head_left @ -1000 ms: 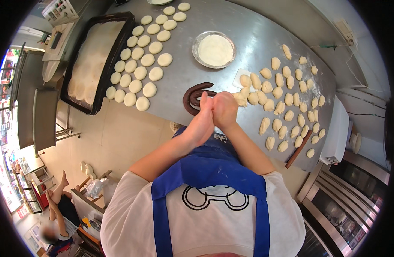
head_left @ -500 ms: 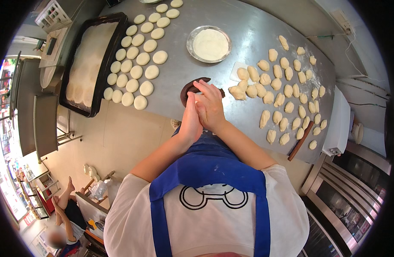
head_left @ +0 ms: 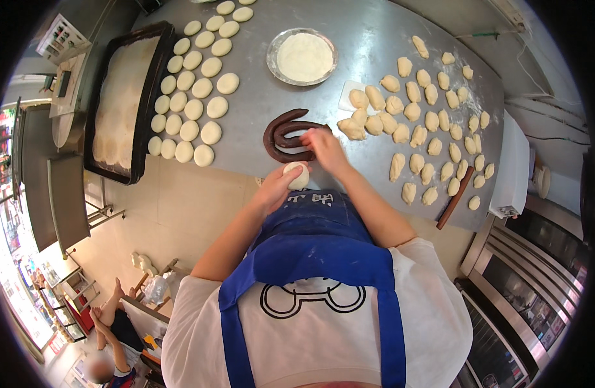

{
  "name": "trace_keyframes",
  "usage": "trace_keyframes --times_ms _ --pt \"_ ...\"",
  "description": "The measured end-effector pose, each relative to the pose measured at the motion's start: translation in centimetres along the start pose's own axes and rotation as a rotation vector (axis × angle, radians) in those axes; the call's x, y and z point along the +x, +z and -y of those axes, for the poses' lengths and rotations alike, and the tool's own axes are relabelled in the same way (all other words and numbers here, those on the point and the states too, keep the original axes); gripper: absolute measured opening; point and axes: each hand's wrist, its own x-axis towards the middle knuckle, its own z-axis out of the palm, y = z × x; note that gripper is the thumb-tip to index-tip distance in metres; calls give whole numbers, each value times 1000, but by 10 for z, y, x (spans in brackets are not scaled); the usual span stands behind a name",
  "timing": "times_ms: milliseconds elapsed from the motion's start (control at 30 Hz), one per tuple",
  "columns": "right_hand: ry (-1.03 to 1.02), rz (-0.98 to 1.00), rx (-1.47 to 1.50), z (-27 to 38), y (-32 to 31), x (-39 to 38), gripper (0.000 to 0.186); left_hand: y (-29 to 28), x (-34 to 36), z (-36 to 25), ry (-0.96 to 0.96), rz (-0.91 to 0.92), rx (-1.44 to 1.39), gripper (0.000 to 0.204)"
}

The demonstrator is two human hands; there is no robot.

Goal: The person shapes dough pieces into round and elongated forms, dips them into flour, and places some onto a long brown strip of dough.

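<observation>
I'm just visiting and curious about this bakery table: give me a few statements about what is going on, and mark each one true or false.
1. The left hand holds a round piece of dough. True.
2. The right hand rests on the rolling pin. False: it touches the dark brown paste rope; the rolling pin lies apart, near the table's right edge.
3. The metal bowl holds a white filling or flour. True.
4. The flat round dough discs lie inside the black tray. False: they lie on the table beside the tray.
5. The dough lumps lie to the person's right. True.
</observation>
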Motion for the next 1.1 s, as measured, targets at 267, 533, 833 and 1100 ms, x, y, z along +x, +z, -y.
trace_keyframes --times_ms 267,533,833,1100 --pt "-559 -146 -754 -44 -9 2 32 -11 32 10 281 -182 1032 76" --pt "-531 -14 -909 -37 -9 21 19 4 43 -8 155 -125 1301 97" --pt "-698 -142 -947 -63 -32 13 16 42 62 -8 -17 -29 1665 102" --pt "-529 -66 -914 -49 -35 4 19 37 66 -10 -41 -13 1754 101"
